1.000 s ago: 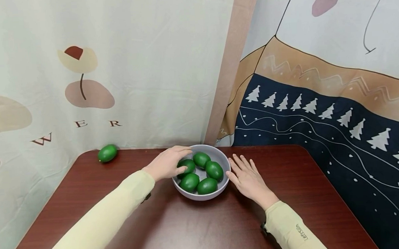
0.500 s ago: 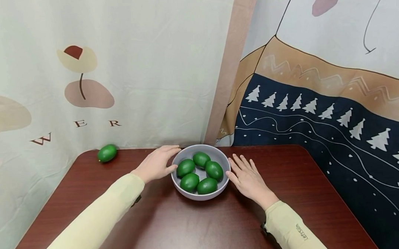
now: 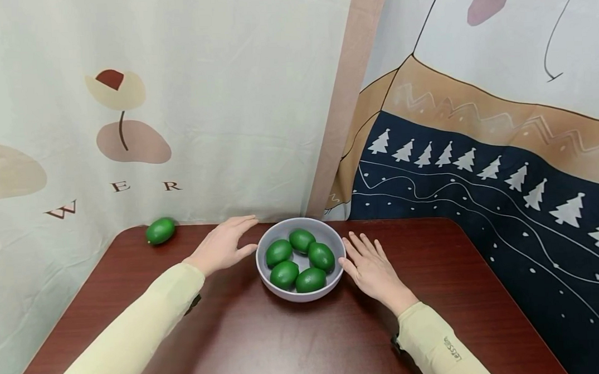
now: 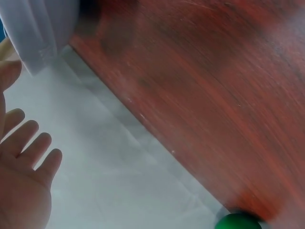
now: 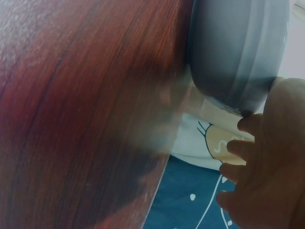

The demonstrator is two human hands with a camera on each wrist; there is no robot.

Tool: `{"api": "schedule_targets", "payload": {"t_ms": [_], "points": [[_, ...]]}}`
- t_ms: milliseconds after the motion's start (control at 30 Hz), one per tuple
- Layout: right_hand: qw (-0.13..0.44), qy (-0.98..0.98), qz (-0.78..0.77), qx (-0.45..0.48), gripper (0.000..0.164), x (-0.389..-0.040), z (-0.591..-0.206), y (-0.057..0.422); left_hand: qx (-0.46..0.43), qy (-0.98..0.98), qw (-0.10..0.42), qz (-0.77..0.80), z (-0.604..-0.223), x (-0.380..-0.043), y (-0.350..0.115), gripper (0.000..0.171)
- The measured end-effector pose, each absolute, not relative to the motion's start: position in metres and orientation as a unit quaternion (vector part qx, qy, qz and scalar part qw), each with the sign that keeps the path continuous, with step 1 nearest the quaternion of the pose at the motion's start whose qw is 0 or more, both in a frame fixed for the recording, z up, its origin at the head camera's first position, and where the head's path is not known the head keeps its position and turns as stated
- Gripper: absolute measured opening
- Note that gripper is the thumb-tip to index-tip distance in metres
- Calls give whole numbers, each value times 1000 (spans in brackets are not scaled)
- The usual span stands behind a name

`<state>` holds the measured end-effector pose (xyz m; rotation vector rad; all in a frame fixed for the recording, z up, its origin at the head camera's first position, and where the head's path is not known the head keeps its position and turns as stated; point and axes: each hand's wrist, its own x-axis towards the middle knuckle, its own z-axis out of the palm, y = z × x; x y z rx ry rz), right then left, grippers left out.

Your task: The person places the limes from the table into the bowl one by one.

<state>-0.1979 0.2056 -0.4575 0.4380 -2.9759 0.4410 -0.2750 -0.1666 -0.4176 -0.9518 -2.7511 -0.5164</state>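
Note:
A light grey-purple bowl (image 3: 304,296) stands near the table's back edge with several green limes (image 3: 311,279) inside. My left hand (image 3: 224,246) hovers just left of the bowl, fingers extended and holding nothing. On the other side, the fingertips of my right hand (image 3: 373,270) rest at the bowl's right rim, fingers straight and spread. The right wrist view shows that hand (image 5: 276,157) right against the bowl's wall (image 5: 238,47). A single lime (image 3: 161,231) lies apart at the table's back left corner; part of this lime (image 4: 238,222) appears at the bottom of the left wrist view.
The dark red-brown wooden table (image 3: 296,343) has rounded back corners. Behind it hangs a pale curtain (image 3: 247,128) with flower prints, and to the right a navy cloth (image 3: 472,229) with white trees.
My left hand has drawn back to the left, out from over the limes in the bowl, to beside the rim. The right hand, bowl and limes look nearly still.

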Motion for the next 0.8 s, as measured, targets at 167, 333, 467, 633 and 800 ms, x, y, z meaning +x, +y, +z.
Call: {"api": "schedule_targets", "payload": {"t_ms": [167,333,467,633,800], "points": [[48,-978,146,143,63,-199,-458,206,-321,-925,100,-175,-419,-276,-174,63],[40,-978,146,142,63,-199,-457,206,-313,-929,102,-170,-420,-275,-180,63],[41,-978,147,143,63,-198,-456,205,-305,-931,107,-169,-422,-275,-186,63],[45,-978,143,144,63,-198,-456,206,-299,-933,113,-165,-424,-275,-192,63],[45,-978,144,143,63,-198,-456,206,-294,-934,120,-164,-425,-274,-199,63]]}}
